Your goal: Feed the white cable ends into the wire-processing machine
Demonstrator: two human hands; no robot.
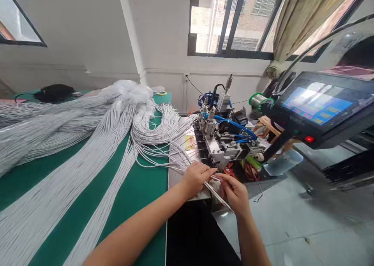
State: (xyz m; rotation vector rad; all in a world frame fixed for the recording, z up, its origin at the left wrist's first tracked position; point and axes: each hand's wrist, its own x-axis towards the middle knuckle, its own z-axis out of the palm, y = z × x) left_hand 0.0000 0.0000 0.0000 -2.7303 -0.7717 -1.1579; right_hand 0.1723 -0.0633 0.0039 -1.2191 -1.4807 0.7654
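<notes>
My left hand (196, 178) is closed around several white cables (181, 162) at the front edge of the machine's pale metal plate (175, 176). Close beside it on the right, my right hand (234, 192) pinches a white cable near its end, thumb and fingertips together. Loose cable ends (218, 197) stick out below and between the two hands. From my left hand the cables run back to a curved bundle of white cables (157, 135) on the green table. Just beyond my fingers stands a machine (214, 141) with metal blocks and blue tubes.
Long bundles of white cables (84, 168) spread over the green table (140, 199), partly under clear plastic (128, 89). On the right, a control screen (318, 102) hangs on an arm. A wire spool (258, 102) with green flanges stands behind the machine. A clear plastic container (284, 162) sits lower right.
</notes>
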